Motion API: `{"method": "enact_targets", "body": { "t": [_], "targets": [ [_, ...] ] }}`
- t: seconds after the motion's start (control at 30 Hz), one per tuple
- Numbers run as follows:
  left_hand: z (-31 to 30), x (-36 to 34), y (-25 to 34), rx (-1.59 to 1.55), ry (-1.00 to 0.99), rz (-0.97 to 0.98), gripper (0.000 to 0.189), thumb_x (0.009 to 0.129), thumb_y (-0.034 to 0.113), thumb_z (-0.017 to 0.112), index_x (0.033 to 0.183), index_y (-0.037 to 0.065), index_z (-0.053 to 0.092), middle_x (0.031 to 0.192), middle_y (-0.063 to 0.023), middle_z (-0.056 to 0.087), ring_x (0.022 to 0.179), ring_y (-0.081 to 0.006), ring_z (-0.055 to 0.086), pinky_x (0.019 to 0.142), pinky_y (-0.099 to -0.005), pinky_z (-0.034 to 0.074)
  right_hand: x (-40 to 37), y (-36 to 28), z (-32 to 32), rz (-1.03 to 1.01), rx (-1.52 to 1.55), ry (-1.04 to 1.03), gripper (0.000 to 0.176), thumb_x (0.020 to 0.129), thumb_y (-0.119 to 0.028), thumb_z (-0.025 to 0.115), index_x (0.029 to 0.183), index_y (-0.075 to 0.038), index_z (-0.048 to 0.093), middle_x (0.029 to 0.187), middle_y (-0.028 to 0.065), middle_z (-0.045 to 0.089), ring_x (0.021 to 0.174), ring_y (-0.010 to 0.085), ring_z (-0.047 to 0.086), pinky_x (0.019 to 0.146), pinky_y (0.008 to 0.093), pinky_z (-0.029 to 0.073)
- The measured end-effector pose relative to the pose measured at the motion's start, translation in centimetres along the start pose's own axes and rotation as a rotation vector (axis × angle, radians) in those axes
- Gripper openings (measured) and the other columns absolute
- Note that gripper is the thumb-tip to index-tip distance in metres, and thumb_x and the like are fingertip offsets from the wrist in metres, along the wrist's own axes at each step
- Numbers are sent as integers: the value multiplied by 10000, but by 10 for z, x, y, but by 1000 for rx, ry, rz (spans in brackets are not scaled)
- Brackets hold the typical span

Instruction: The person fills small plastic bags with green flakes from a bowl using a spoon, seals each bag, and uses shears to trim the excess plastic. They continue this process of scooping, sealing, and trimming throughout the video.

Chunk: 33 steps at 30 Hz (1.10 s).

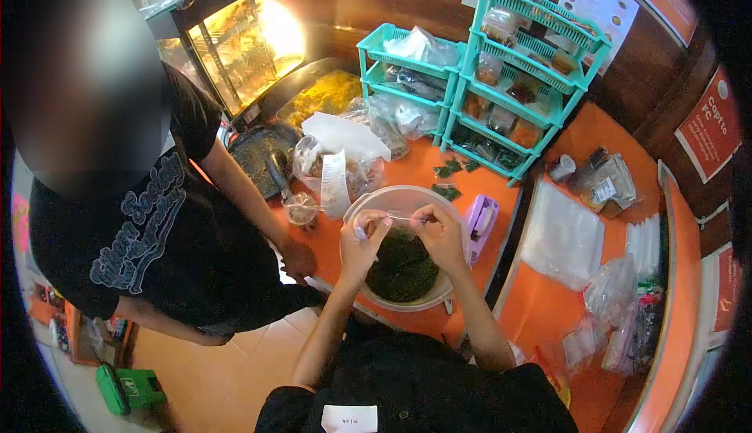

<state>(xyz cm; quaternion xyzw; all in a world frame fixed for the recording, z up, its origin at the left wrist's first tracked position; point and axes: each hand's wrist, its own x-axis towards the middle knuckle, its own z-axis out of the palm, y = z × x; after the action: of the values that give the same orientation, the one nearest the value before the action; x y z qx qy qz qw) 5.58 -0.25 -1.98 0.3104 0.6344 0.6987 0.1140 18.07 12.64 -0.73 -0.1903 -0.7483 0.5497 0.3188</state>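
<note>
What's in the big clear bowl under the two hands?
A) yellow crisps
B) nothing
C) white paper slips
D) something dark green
D: a dark green heap fills the clear bowl beneath the left hand and right hand, which pinch a small clear bag.

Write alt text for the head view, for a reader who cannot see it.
The left hand and right hand pinch what looks like a small clear bag over a clear bowl of dark green leaves on an orange counter. Another person in a black shirt stands at left; teal racks stand behind.
</note>
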Motion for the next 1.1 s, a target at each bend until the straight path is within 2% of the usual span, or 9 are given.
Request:
{"method": "enact_targets", "body": {
  "t": [0.1,0.3,0.4,0.5,0.83,0.93,1.0,1.03,1.1],
  "targets": [
    [-2,-2,4,51,-28,-72,117,911,136,767,916,26,729,718,68,546,628,-26,416,548,-222,312,-2,-7,-4,-21,-71,5,121,931,-81,725,965,3,645,949,47,665,912,125,646,857,297,562],
    [-4,-1,1,90,-73,-37,68,909,95,757,898,36,725,717,73,552,622,-19,416,546,-219,316,-1,1,3,-44,-38,11,107,892,-68,732,901,-3,647,862,53,689,844,135,688,806,295,560],
    [0,-1,-7,91,-30,80,105,895,122,767,857,36,720,585,76,427,539,-26,336,490,-255,250,-1,11,8,-80,-30,-1,109,867,-74,739,883,-12,650,827,68,701,815,157,706,776,301,556],
    [0,-2,-8,75,-42,47,116,893,128,769,856,30,718,583,77,424,547,-25,344,492,-252,257,-1,16,8,-111,-28,-13,109,854,-78,740,882,-22,651,830,81,708,806,190,709,765,316,553],
    [0,-3,12,77,-141,-20,60,908,87,748,904,33,722,650,69,527,580,-21,380,519,-235,293,0,-4,6,-241,-274,8,92,843,-100,714,900,-67,649,839,100,691,816,302,660,807,404,492],
    [1,-4,16,116,-161,16,57,903,77,746,882,30,722,648,58,535,583,-30,385,530,-233,316,0,-5,7,-287,-279,5,102,840,-112,708,906,-70,643,851,96,690,841,299,652,842,404,475],
    [1,-2,2,135,-152,82,54,894,63,745,865,25,720,655,48,549,593,-34,391,542,-230,333,0,-6,9,-260,-289,-17,105,840,-71,705,897,-56,618,833,83,651,821,266,624,795,382,478],
    [1,-3,-1,118,-141,81,41,888,49,740,871,14,726,667,41,562,619,-35,434,560,-230,360,0,-7,10,-247,-293,-30,111,839,-51,703,892,-49,605,824,77,632,811,249,610,772,371,480],
    [1,-5,0,86,-117,80,28,876,20,730,884,-6,737,692,28,588,672,-36,519,598,-231,414,-1,-10,12,-362,-422,-17,107,840,-74,689,889,-63,595,814,70,614,781,254,596,799,368,448]
  ]
}}
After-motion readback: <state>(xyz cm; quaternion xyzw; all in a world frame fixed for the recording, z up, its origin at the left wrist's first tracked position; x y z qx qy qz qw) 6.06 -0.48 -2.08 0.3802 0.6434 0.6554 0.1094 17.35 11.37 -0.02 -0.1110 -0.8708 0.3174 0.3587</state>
